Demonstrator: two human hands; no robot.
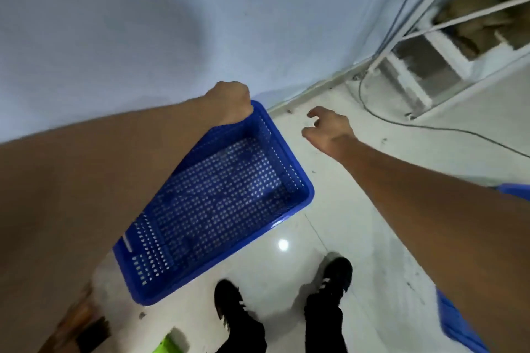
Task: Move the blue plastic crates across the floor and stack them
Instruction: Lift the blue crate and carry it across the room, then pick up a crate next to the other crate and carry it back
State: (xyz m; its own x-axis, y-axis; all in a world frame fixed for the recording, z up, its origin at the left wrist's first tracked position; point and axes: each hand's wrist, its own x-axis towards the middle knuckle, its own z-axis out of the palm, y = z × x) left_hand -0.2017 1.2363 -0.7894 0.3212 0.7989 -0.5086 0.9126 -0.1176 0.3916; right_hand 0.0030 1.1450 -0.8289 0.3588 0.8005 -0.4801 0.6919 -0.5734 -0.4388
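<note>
A blue perforated plastic crate [218, 203] sits in the middle of the view, over the white tiled floor and close to the wall. My left hand [231, 102] is closed over its far rim at the top corner. My right hand [329, 129] hovers to the right of the crate with fingers spread and holds nothing. Part of another blue crate [459, 324] shows at the lower right edge, behind my right forearm, and a further blue edge [513, 189] peeks out above that arm.
A pale blue wall [172, 23] rises just behind the crate. A white metal shelf frame [424, 66] stands at the back right, with a dark cable [415, 123] trailing over the floor. My black shoes [335, 275] stand below the crate. A green object [169, 345] lies at the bottom edge.
</note>
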